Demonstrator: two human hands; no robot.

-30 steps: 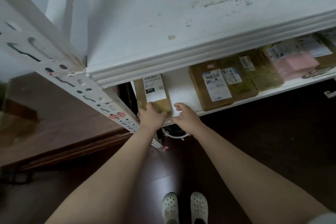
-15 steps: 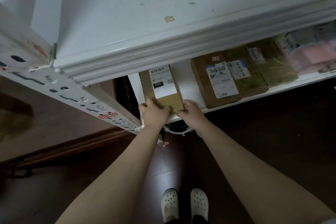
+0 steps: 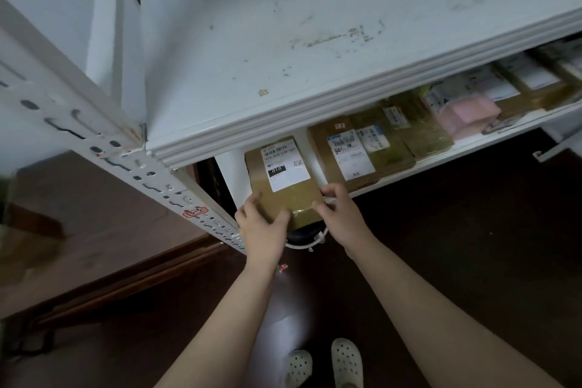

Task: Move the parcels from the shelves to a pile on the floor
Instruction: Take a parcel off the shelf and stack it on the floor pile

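A brown cardboard parcel [image 3: 285, 179] with a white label marked 010 lies at the left end of the lower white shelf [image 3: 447, 157], its near end sticking out past the shelf edge. My left hand [image 3: 261, 225] grips its near left corner, thumb on top. My right hand [image 3: 338, 213] pinches its near right corner. More brown parcels [image 3: 349, 151] and a pink one [image 3: 472, 113] lie further right on the same shelf.
The upper white shelf [image 3: 283, 41] juts out above the parcels. A perforated white upright [image 3: 157, 186] slants down on the left. Dark floor [image 3: 456, 246] spreads below, with my two white shoes [image 3: 324, 362] and a dark round object [image 3: 304, 236] under the shelf.
Both hands have closed on the 010 parcel and drawn it toward me, so its near end now hangs over the shelf edge.
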